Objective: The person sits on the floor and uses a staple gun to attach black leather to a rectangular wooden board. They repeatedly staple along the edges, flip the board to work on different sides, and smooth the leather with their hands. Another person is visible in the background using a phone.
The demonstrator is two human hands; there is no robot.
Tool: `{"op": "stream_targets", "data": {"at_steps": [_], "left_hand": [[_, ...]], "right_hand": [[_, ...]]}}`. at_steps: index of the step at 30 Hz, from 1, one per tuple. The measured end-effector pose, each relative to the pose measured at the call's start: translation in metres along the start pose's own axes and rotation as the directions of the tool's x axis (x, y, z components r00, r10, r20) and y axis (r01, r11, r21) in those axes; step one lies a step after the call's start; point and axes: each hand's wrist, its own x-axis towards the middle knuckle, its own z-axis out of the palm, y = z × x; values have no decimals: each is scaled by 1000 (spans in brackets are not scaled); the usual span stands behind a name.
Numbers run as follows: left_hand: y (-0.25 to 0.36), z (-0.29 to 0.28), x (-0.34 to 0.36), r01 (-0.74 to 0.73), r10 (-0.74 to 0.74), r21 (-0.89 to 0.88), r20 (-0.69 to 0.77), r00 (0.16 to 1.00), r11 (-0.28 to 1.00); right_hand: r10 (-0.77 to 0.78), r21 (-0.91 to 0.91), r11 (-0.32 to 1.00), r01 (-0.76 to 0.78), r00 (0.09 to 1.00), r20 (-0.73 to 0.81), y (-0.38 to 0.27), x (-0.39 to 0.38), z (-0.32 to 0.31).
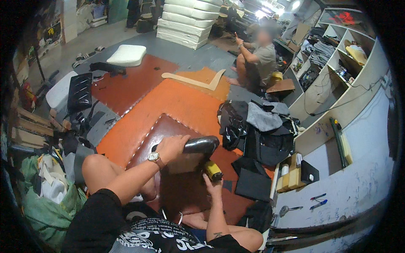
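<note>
Sitting with legs apart on the floor, I hold up a padded panel covered in glossy black material (200, 145) in front of me. Its brown, bare-looking side faces me. My left hand (174, 147), with a watch on the wrist, is closed over its top edge. Below its right end, my right hand (213, 185) grips a yellow-and-black hand tool (212, 169), close against the panel. Whether the tool touches it I cannot tell. Under the panel lies a brown leather-like sheet (162, 122) with a pale dashed edge.
An orange sheet (126, 137) covers the floor ahead, with a beige L-shaped strip (198, 82) beyond. Left lies a black quilted cushion (79, 92). Dark clothes (261, 130) are heaped at right, beside shelves (337, 76). Another person (259, 57) sits at the back; white cushions (185, 25) are stacked behind.
</note>
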Motion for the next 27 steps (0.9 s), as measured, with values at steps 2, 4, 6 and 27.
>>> {"op": "stream_targets", "data": {"at_steps": [2,4,6,27], "left_hand": [[11,-5,3,46,-46,8,104,993,999],[12,-5,-1,70,-71,13,144,987,997],[5,-4,-9,52,-51,2,127,991,999],[48,35,25,-161,183,155,-135,974,975]], "right_hand": [[50,-219,975,-34,997,65,44,12,-41],[140,-404,908,-108,989,50,48,11,-47],[246,-541,804,-246,966,-73,28,-4,-41],[-69,343,932,119,986,-152,-103,56,66]]}}
